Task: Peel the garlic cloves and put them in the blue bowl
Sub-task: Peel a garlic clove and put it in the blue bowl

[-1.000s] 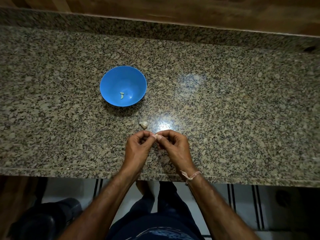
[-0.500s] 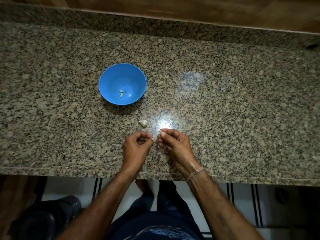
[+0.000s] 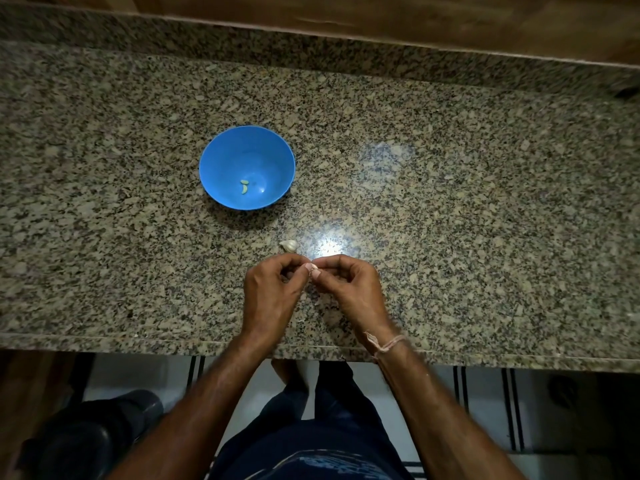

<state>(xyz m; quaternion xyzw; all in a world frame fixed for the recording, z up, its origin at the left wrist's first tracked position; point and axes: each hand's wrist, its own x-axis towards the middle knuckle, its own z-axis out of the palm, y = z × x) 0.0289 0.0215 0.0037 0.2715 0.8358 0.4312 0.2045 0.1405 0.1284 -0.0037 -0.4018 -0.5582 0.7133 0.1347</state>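
Note:
A blue bowl [image 3: 221, 161] stands on the granite counter [image 3: 450, 209] with two small peeled cloves [image 3: 244, 187] at its bottom. An unpeeled piece of garlic [image 3: 289, 245] lies on the counter between the bowl and my hands. My left hand [image 3: 272, 296] and my right hand [image 3: 349, 289] meet just in front of it, fingers curled, and pinch a small pale garlic clove [image 3: 313, 267] between their fingertips. Most of that clove is hidden by the fingers.
A raised granite ledge and a wooden wall [image 3: 381, 15] run along the back. The counter's front edge [image 3: 138, 344] lies close under my wrists. Small bits of skin [image 3: 301, 320] lie on the counter below my hands. A dark object [image 3: 86, 434] sits on the floor at lower left.
Half a second ago my fingertips were slightly apart; they are together again on the clove. The bowl and the loose garlic piece have not moved.

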